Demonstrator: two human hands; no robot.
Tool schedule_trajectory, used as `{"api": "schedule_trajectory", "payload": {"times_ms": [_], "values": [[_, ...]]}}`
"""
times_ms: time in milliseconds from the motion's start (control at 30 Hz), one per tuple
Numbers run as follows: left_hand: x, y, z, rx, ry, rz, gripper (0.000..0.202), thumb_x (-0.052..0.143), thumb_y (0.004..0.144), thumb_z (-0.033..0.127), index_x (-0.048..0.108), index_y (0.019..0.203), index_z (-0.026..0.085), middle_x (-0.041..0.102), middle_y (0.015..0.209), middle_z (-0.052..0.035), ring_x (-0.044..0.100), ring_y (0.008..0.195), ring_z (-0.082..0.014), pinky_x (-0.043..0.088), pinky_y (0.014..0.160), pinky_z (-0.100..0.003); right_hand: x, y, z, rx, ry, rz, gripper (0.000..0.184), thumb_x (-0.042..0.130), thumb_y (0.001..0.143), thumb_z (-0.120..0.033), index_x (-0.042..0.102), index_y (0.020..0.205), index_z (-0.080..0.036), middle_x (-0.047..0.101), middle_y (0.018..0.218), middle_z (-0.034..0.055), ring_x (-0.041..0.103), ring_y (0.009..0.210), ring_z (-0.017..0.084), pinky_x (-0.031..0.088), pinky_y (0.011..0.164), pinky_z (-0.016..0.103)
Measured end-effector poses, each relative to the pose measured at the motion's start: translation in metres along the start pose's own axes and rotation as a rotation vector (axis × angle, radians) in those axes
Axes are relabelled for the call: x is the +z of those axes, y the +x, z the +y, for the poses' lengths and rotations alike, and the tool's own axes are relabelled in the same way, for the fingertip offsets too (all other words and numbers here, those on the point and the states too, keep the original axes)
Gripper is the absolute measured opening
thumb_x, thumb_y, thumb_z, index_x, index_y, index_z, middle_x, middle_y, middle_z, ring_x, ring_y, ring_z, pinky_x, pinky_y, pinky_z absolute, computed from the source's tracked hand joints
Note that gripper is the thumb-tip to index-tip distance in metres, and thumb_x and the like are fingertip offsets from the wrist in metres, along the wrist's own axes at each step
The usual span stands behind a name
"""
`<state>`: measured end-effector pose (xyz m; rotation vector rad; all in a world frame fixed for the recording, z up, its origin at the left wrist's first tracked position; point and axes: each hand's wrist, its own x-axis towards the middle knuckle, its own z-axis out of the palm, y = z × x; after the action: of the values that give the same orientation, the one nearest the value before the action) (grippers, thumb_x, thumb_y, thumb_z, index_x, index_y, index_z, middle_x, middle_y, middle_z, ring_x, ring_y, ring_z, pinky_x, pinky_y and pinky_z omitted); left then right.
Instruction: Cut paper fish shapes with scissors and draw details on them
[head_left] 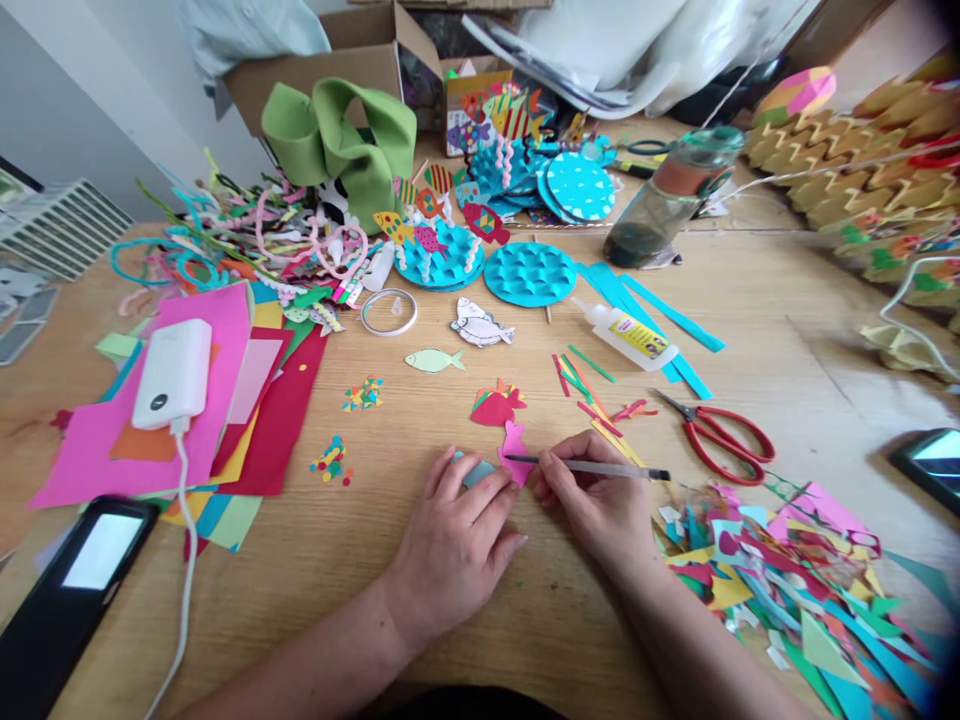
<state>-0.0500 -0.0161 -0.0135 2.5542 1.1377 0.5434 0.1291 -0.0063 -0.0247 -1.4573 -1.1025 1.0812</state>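
My left hand lies flat on the wooden table, fingers stretched out. Its fingertips rest on a light blue paper piece and at the edge of a pink paper cutout. In my right hand is a slim dark pencil, pinched near its point, which touches the pink cutout. Just beyond lie some stacked red and orange paper fish. A pale green paper fish and white drawn fish are farther off. Thin paper strips lie past my right hand.
Red-handled scissors and a glue bottle lie to the right, above a heap of paper scraps. Confetti piles, coloured sheets and a white power bank are left. Blue scalloped discs stand behind.
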Motion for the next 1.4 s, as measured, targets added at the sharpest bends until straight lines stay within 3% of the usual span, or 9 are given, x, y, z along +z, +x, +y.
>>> {"api": "schedule_trajectory", "payload": {"times_ms": [900,1400], "values": [[-0.0005,0.0004,-0.0002,0.003,0.000,0.003,0.036,0.055,0.092,0.028,0.061,0.125,0.016,0.067,0.123,-0.0068,0.049,0.121,-0.0289,0.035,0.111,-0.055,-0.0004,-0.0004,-0.0027,0.006,-0.022,-0.007,0.033,0.068,0.082,-0.048,0.053,0.072,-0.022,0.061,0.052,-0.0003,0.056,0.042,0.014,0.045,0.040,0.024],[0.0004,-0.0002,-0.0008,-0.002,-0.004,0.002,0.036,0.054,0.092,0.029,0.061,0.126,0.016,0.067,0.122,-0.0078,0.049,0.121,-0.0280,0.035,0.111,-0.055,-0.0004,0.0005,-0.0037,-0.015,-0.045,-0.007,0.028,0.068,0.082,-0.041,0.053,0.069,-0.022,0.060,0.051,-0.0005,0.055,0.041,0.014,0.044,0.040,0.024]]}}
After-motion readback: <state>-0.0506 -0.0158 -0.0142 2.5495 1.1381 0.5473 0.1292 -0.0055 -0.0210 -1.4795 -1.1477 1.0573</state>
